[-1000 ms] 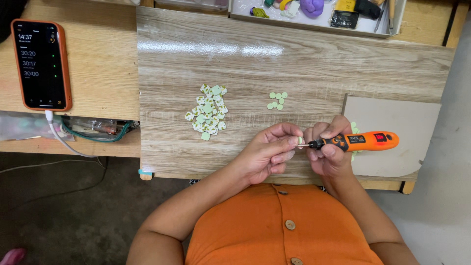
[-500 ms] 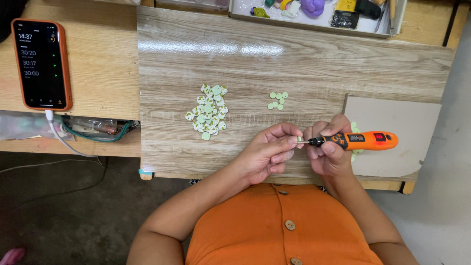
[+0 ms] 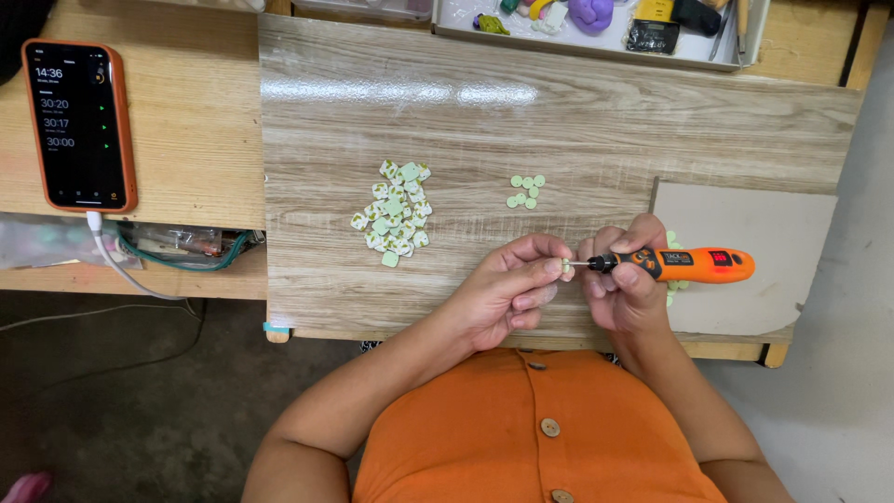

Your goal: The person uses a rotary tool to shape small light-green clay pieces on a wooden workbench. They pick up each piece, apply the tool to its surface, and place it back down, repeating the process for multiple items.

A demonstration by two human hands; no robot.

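Pinching a tiny green bead (image 3: 565, 267) between thumb and forefinger, the left hand (image 3: 507, 291) meets the right hand (image 3: 626, 284), which wraps closed around an orange rotary tool (image 3: 684, 265), its tip touching the bead above the table (image 3: 466, 130) edge. Since 0.5 s ago, both hands hold the same pose.

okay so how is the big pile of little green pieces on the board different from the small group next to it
The large heap of pale green and white pieces holds many more than the small cluster of round pale green discs. The heap's pieces look squarish, some with white patches, and overlap; the cluster's discs are round, plain green and lie flat. Both rest on the grey wood-grain board, untouched by either hand.
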